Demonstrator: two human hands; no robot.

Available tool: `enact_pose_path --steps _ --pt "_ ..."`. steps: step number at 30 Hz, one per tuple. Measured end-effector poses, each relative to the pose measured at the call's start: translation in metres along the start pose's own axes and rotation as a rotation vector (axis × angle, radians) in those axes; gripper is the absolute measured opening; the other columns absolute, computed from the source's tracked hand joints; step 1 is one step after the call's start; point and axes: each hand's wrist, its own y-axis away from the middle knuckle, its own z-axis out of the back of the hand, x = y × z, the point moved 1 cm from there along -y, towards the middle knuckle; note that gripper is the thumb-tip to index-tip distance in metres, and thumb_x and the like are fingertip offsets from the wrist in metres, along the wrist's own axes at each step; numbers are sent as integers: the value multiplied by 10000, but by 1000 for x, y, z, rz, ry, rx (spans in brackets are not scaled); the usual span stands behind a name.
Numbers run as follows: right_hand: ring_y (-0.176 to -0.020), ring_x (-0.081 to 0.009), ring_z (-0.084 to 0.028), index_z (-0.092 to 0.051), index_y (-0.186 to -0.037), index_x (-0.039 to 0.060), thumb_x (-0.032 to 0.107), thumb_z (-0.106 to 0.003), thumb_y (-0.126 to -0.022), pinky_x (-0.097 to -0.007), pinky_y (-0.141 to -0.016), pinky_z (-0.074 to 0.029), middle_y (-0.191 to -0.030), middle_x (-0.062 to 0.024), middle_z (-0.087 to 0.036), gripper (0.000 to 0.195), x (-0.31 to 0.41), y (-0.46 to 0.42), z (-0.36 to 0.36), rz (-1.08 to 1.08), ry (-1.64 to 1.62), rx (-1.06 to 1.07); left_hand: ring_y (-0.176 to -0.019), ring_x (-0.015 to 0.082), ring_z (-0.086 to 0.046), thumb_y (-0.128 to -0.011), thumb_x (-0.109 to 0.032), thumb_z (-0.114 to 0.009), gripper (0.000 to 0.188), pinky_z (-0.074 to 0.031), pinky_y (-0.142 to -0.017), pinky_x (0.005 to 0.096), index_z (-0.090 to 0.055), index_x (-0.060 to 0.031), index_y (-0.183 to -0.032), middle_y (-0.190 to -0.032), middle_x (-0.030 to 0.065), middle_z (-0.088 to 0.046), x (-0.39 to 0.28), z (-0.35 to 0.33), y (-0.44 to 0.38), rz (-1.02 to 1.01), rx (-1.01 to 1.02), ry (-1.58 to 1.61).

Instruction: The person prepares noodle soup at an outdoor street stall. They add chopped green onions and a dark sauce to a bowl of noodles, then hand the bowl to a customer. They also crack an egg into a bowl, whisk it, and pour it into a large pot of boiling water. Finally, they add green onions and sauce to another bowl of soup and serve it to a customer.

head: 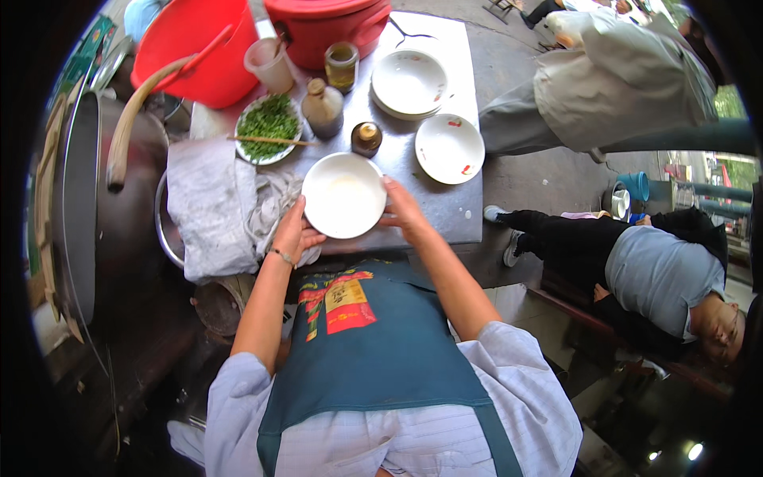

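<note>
A white bowl (346,197) is held between both hands just over the near edge of the metal-topped table (444,208). My left hand (292,229) grips its lower left rim, and my right hand (405,208) grips the right rim. Just beyond the bowl stands a small dark bottle (366,139) with a golden-brown top. Chopped green herbs (268,122) fill a plate to the left, with a chopstick (274,141) laid across it. Toward the right are a white bowl with red decoration (450,149) and a stack of white bowls (410,82).
Crumpled cloths (208,203) lie at the table's left. Behind them are a red plastic basin (197,47), a wooden handle (140,113), a plastic cup (269,64), a stoppered bottle (322,107), a glass jar (341,65) and a lidded red tub (328,30). A person (661,262) sits at right.
</note>
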Motion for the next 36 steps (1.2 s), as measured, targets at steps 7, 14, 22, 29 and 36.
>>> enact_pose_path --steps 7,14,22,29,36 --pt "-1091 -199 -655 -454 -1546 47 569 -586 -996 -320 -802 -555 -1279 -126 -661 770 48 69 -39 108 -89 159 -1062 208 -700 -1064 -316 -591 474 -617 -794 348 -449 -64 -1439 -1266 102 -648 1 3 80 -355 -20 99" --pt "-1021 -159 -654 -521 -1503 65 444 -486 -1079 -321 -852 -554 -1235 -74 -685 570 41 104 -86 55 -140 638 -1411 310 -492 -962 -527 -692 857 -409 -1182 471 -358 -17 -1563 -1563 140 -478 47 89 153 -445 57 451" --pt "-1442 -478 -378 -453 -1528 116 375 -843 -729 -570 -1125 -393 -1555 -236 -428 926 -5 22 -194 1002 1430 142 -1425 327 -468 -910 -656 -673 959 -403 -1187 509 -343 -55 -1581 -1584 130 -452 61 203 229 -698 -221 649" --pt "-1071 -338 -580 -654 -1088 137 72 -682 -725 -458 -835 -498 -1190 -82 -619 370 -54 -17 -196 1014 1338 -280 -1451 332 -437 -1012 -662 -487 836 -386 -1198 520 -323 -87 -1595 -1616 119 -411 56 308 233 -599 -238 623" --pt "-1056 -393 -691 -729 -1118 93 273 -709 -809 -480 -931 -547 -1103 -207 -733 359 -30 18 -56 349 748 -764 -1477 323 -402 -1036 -679 -393 822 -341 -1228 519 -280 -113 -1621 -1645 115 -355 11 242 182 -485 131 401"
